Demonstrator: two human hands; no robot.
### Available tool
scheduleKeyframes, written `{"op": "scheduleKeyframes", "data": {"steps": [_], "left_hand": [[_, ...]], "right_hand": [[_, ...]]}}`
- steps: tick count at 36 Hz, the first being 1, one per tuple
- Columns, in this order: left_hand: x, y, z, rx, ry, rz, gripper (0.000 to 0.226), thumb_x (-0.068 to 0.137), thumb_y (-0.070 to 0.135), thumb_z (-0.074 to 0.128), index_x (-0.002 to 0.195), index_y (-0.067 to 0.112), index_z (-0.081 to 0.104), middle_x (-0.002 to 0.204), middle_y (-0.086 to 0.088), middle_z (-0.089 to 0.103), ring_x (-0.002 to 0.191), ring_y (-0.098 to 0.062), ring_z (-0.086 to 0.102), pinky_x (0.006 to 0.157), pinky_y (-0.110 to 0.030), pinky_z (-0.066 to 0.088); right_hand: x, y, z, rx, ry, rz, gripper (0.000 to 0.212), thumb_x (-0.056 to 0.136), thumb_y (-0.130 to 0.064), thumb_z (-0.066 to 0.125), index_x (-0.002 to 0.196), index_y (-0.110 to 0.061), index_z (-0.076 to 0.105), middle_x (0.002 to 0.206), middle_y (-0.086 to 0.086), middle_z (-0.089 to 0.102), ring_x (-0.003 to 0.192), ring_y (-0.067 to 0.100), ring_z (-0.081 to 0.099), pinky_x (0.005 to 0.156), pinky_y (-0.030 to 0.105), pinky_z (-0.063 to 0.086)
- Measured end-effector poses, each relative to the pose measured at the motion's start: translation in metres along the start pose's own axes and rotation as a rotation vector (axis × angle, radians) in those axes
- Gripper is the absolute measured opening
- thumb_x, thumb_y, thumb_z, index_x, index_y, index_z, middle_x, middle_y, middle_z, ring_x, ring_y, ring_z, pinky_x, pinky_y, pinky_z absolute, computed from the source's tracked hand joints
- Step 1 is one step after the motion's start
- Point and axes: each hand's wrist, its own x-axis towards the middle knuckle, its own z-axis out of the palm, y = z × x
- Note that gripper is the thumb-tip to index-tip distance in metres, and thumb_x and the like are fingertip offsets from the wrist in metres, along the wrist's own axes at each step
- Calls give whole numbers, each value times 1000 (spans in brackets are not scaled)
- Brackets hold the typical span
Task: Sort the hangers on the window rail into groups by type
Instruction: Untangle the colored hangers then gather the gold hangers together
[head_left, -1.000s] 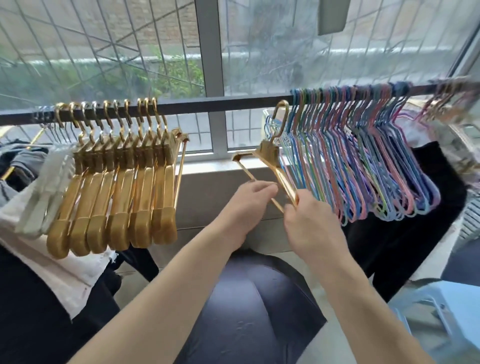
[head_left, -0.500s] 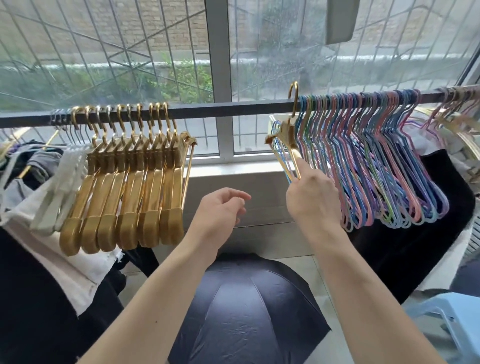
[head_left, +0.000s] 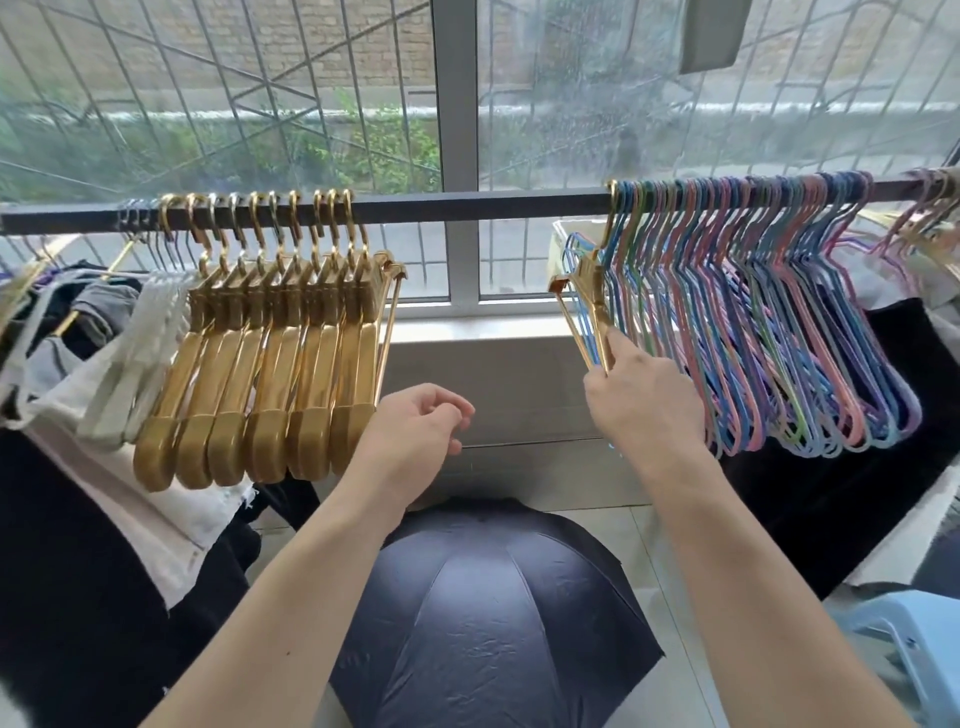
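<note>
Gold hanger (head_left: 587, 291), single, hangs by its hook on the rail (head_left: 467, 207) at the 1 o'clock position of the head view, touching the left end of the coloured wire hangers (head_left: 779, 322). Right hand (head_left: 641, 402) pinches the lower arm of this gold hanger between thumb and fingers, directly below it. Left hand (head_left: 415, 441) hovers near the centre of the view with fingers loosely curled and apart, holding nothing and touching nothing.

Gold hanger group (head_left: 270, 353) hangs packed together on the rail at 10 o'clock, well apart from the single gold hanger, with a bare stretch of rail between them. White hangers (head_left: 150, 332) hang just beside that group at 9 o'clock. Coloured wire hangers fill the rail from 1 o'clock to 2 o'clock, in blue, pink, purple and green. Further hangers at the far right end of the rail are blurred; type cannot be told.

Dark umbrella (head_left: 493, 613), open, lies on the floor at 6 o'clock between the forearms. Blue stool (head_left: 909, 639) stands at 4 o'clock. Dark and white clothes (head_left: 104, 519) hang at 8 o'clock.
</note>
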Motion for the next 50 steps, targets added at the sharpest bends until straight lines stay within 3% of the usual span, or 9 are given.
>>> {"op": "scheduleKeyframes", "data": {"steps": [4,9,15,20,25,33,39,46,50], "left_hand": [[4,1,-11,78,37,37,28,103,15,49,93,26,73,92,1,72,83,-16,66,72,-31,53],[11,-6,-29,243,118,115,20,105,18,50,103,23,69,90,1,68,72,-11,58,58,-23,44],[20,-18,-41,631,289,152,31,102,32,55,130,20,56,110,-2,63,100,-20,53,86,-39,49],[27,-29,-32,934,365,144,47,95,49,61,125,14,52,115,-10,56,103,-26,47,91,-42,46],[30,-35,-27,1081,384,105,48,94,49,61,124,14,50,121,-13,57,113,-31,51,95,-44,45],[40,-36,-25,1187,365,55,34,94,31,53,123,14,52,122,-11,63,112,-31,52,94,-46,39],[36,-29,-23,965,319,25,21,94,32,54,104,14,49,106,-8,61,92,-25,46,85,-43,37],[17,-9,-31,452,242,-63,49,98,36,55,138,11,44,115,-5,56,100,-27,56,81,-40,47],[13,-1,-42,110,211,-107,32,97,28,57,123,18,43,102,-9,69,90,-26,72,81,-46,62]], "right_hand": [[2,0,4,-33,19,-46,34,104,-19,37,136,-13,47,112,12,65,73,31,52,61,34,35],[-4,1,-4,-24,-30,-1,46,107,-23,38,153,-23,37,113,20,63,85,35,53,71,39,40],[-9,9,-1,-65,25,20,43,103,-45,45,134,-16,48,116,14,56,101,33,52,83,44,44],[-27,-7,6,53,274,-158,39,98,-31,58,132,-14,55,123,11,52,104,25,43,85,35,35],[-39,-10,24,200,120,-219,41,99,-24,57,139,-13,57,129,7,51,114,24,44,97,34,39],[-55,-9,45,314,-40,-154,31,102,-23,52,129,-16,64,129,-1,55,116,19,54,94,26,42],[-55,-9,52,314,-116,-145,30,102,-24,51,127,-17,66,130,0,56,113,19,56,96,30,44],[-50,-8,55,338,-218,-105,29,103,-27,50,125,-20,66,130,-2,56,109,16,56,91,28,44],[-48,-8,57,330,-236,-100,29,103,-28,50,124,-20,67,128,-2,57,107,17,57,91,29,46]]}}
